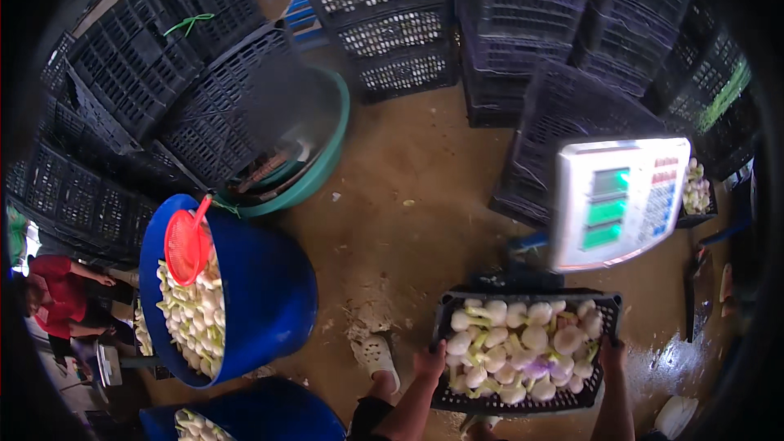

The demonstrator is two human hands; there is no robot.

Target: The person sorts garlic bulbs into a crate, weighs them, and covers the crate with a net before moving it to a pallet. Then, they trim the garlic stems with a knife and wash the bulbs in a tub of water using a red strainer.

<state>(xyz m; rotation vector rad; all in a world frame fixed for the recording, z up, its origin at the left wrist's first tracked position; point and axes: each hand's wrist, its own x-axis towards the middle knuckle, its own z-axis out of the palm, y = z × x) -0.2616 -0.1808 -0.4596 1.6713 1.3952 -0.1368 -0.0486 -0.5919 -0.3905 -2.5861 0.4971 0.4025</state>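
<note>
My L grip (429, 359) & R grip (612, 354) each pinch an end of the black slotted plastic crate (482, 405), below the white rectangular scale display (622, 204); filling looks done, approx. full w/ round white green-stemmed bulbs (535, 337); more left in blue round plastic drum (269, 286); support under crate: can't tell.

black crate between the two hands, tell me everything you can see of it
The shallow, rectangular black crate looks like plastic, with slotted walls and an open top. It sits roughly level, filled with round white garlic-like bulbs with pale green stems, a few tinged purple. The left hand grips its left side, the right hand its right. It is below the white panel with green-lit screens in the picture; whether anything supports it underneath is hidden.
</note>
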